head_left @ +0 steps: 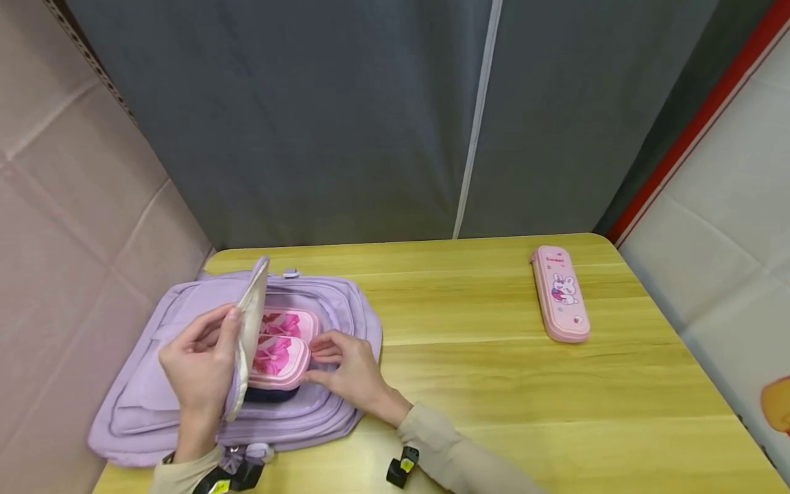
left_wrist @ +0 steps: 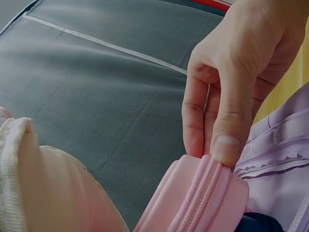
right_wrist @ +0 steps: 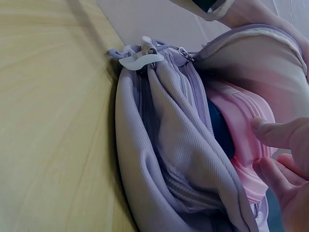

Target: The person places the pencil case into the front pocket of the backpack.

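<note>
A lilac backpack (head_left: 148,384) lies on the table at the left, its front pocket flap (head_left: 249,329) lifted and showing a cream lining. My left hand (head_left: 200,363) holds the flap by its edge. With thumb and fingertips, my right hand (head_left: 354,370) pinches the zippered end of a pink pencil case (head_left: 274,360) with a flower print. A second pink flower-print case (head_left: 299,322) lies just behind it in the pocket. Below them shows a dark navy thing (right_wrist: 222,130). The left ends of both cases are hidden by the flap.
Another pink pencil case (head_left: 561,295), with a rabbit on it, lies at the right of the wooden table (head_left: 469,384). A grey curtain (head_left: 345,137) hangs behind the table. Pale covered walls stand on both sides.
</note>
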The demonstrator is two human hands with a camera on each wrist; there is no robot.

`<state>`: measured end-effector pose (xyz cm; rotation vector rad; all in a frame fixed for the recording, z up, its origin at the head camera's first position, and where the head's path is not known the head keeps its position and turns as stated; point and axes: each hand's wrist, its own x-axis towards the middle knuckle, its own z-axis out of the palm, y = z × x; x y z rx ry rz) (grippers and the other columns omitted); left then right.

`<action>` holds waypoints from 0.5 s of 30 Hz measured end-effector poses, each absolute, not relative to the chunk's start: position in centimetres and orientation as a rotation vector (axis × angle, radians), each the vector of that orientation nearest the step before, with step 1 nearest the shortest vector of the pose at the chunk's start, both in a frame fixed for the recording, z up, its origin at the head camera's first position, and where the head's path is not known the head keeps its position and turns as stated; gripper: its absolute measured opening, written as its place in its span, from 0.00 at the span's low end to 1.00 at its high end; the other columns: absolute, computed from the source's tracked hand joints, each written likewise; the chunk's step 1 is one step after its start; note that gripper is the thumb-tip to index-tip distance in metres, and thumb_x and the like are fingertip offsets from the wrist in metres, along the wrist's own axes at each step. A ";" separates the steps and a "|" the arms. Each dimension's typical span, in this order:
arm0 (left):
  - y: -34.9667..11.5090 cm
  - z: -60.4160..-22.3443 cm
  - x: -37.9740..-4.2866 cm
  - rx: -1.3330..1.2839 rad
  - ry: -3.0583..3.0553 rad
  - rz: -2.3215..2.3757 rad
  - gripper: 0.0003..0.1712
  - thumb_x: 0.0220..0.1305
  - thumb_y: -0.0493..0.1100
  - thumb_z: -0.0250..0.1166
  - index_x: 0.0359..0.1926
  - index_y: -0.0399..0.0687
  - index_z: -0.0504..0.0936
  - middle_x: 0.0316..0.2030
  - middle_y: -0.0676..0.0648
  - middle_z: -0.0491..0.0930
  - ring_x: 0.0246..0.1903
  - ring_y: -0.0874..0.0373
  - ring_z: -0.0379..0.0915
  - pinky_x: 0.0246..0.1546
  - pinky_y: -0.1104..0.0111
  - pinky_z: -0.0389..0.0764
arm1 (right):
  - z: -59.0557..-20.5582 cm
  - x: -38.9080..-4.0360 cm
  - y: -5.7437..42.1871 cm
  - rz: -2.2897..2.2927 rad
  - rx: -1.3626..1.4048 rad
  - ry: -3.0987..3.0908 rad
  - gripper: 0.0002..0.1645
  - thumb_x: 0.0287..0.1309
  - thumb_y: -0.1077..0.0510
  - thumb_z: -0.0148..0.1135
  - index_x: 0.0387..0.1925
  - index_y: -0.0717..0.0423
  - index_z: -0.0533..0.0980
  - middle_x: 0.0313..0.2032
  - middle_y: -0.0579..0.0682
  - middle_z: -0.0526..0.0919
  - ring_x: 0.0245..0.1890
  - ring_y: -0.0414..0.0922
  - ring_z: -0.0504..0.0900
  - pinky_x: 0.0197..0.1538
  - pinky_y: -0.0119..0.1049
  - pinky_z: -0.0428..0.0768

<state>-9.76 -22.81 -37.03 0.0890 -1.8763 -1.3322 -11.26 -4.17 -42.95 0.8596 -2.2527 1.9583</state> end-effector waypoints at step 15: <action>-23.4 -37.3 -10.1 0.150 -1.893 -1.319 0.09 0.52 0.36 0.68 0.35 0.35 0.85 0.25 0.63 0.83 0.21 0.71 0.79 0.23 0.83 0.80 | -45.6 -13.0 -2.3 1.836 0.925 -2.288 0.24 0.45 0.61 0.70 0.45 0.63 0.75 0.43 0.58 0.82 0.40 0.47 0.84 0.44 0.27 0.83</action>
